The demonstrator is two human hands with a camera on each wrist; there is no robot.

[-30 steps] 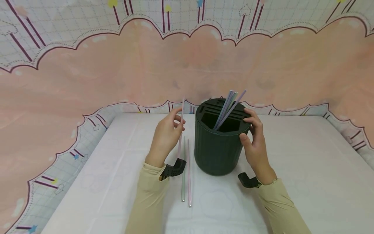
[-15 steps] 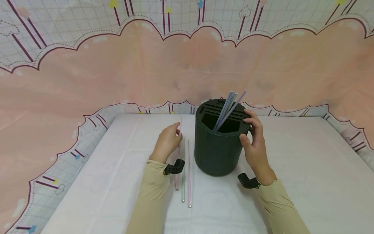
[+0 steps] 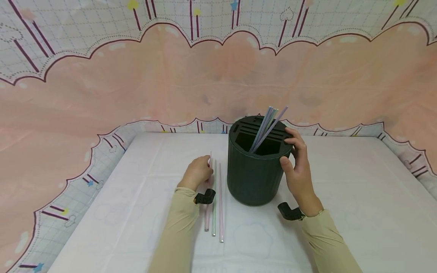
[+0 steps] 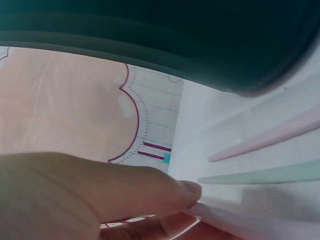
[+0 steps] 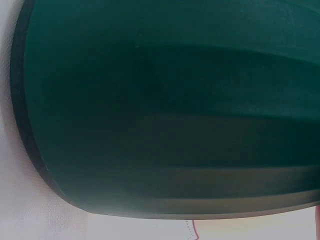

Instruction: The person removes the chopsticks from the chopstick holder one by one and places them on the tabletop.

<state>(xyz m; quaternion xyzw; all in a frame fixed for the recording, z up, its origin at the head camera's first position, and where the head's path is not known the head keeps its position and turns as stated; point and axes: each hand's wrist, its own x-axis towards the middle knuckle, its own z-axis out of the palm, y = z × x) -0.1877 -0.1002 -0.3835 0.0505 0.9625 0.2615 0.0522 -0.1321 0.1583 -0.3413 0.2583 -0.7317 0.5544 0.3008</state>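
Peach-and-white patterned cloth [image 3: 170,83], printed with scalloped outlines, stars and stripes, forms the background behind a white tabletop [image 3: 341,182]. Near the centre of the head view stands a dark green container [image 3: 254,178], its top pierced by narrow slots at the back and one wide hole towards the front. Several thin straws [image 3: 264,129], bluish, greenish and violet, lean within the wide hole, their upper ends slanting to the right above the rim. The right hand [image 3: 300,170] holds the container at its right side; its grip is spread wide, fingers bent over the edge of the top and thumb against the front wall. In the right wrist view the ribbed green wall fills most of the field. To the left of the container, the left hand [image 3: 196,171] pinches the nearer pink straw [image 3: 206,218] towards its far end, the grip being closed to the straw's thickness between thumb and finger; whether the straw's whole length touches the tabletop cannot be told. Just beside it lie a pale green straw [image 3: 214,216] and then the other pink straw [image 3: 221,203], roughly parallel, apart from one another. Each wrist, above a tan sleeve [image 3: 181,223], carries a black camera [image 3: 205,196].
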